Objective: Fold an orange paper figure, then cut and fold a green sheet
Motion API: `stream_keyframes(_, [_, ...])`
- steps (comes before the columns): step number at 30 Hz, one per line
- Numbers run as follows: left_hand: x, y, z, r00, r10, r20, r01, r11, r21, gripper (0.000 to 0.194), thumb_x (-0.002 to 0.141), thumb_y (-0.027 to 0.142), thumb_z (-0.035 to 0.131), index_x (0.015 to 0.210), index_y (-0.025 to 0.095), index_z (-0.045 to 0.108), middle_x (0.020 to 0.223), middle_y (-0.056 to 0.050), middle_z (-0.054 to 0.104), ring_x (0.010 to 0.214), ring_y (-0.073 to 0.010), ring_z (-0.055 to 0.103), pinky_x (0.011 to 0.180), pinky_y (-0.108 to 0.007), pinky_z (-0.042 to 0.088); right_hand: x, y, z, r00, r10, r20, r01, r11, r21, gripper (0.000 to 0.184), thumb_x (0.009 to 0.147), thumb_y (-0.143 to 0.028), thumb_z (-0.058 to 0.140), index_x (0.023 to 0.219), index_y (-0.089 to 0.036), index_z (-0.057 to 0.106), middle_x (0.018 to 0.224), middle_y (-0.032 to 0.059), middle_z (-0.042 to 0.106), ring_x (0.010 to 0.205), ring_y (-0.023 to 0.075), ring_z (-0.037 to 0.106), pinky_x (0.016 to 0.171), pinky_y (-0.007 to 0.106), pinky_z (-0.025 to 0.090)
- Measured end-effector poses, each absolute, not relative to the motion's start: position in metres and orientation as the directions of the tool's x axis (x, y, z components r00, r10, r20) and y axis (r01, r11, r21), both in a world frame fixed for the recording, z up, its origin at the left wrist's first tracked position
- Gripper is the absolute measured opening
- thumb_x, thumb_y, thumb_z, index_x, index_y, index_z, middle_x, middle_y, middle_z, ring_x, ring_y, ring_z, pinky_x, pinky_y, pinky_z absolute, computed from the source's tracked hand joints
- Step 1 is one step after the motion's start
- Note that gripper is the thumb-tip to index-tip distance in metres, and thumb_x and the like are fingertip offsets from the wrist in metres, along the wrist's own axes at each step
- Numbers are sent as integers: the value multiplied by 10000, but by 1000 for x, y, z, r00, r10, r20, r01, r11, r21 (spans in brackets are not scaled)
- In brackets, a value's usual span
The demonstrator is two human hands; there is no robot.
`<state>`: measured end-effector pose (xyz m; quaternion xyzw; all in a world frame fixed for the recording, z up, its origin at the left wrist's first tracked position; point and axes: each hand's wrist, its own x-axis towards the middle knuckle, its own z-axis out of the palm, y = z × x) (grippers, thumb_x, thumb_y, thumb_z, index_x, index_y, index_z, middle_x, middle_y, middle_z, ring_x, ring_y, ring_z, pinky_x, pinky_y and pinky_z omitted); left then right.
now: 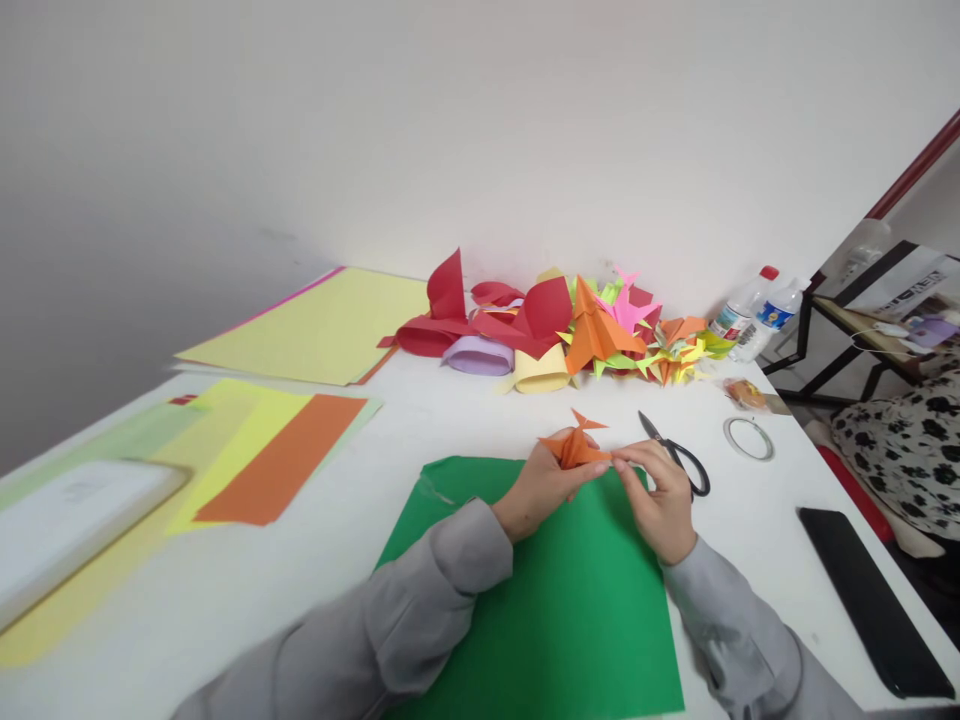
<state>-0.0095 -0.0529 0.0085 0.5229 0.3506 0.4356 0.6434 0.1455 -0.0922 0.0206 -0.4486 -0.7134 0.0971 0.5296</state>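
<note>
An orange folded paper figure point(577, 449) with pointed tips, like an origami plane, is held above a green sheet point(577, 610). My left hand point(541, 484) is closed around its body from the left, thumb along the near side. With thumb and fingertips, my right hand point(657, 497) pinches the figure's right-hand tip. Black-handled scissors point(679, 454) lie on the table just beyond my right hand, blades pointing away to the left.
Along the wall sit red paper shapes point(442, 310), an orange paper plane point(595, 325) and several small folded figures. Bottles point(772, 318), a tape roll point(748, 439) and a black phone-like slab point(870, 600) lie right. Coloured sheets point(281, 460) and a white device point(82, 520) are left. A person's patterned clothing point(907, 450) shows.
</note>
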Motion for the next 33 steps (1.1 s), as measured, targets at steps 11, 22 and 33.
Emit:
stream_keyframes(11, [-9, -54, 12, 433, 899, -64, -269, 196, 943, 405, 655, 438, 773, 811, 179, 504, 480, 128, 355, 392, -33, 262, 388, -189, 200, 150, -86, 13, 69, 875, 479, 376, 422, -825, 85, 826, -239, 664, 891, -225, 715, 801, 24, 688, 770, 169, 633, 738, 304, 499])
stream_keyframes(22, [-7, -53, 9, 431, 899, -78, -260, 206, 943, 465, 619, 495, 795, 753, 186, 475, 463, 133, 331, 386, -25, 251, 366, -174, 209, 153, -81, 7, 101, 922, 373, 319, 325, -891, 93, 804, -286, 673, 830, -225, 738, 799, 31, 714, 775, 182, 637, 744, 322, 489])
stream_keyframes(33, [-9, -53, 9, 524, 841, -132, -266, 309, 913, 449, 665, 535, 755, 714, 190, 472, 422, 140, 266, 374, -22, 179, 371, -173, 149, 155, -77, 5, 100, 956, 275, 240, 245, -939, 146, 802, -343, 677, 822, -213, 739, 803, 42, 744, 760, 193, 667, 743, 325, 507])
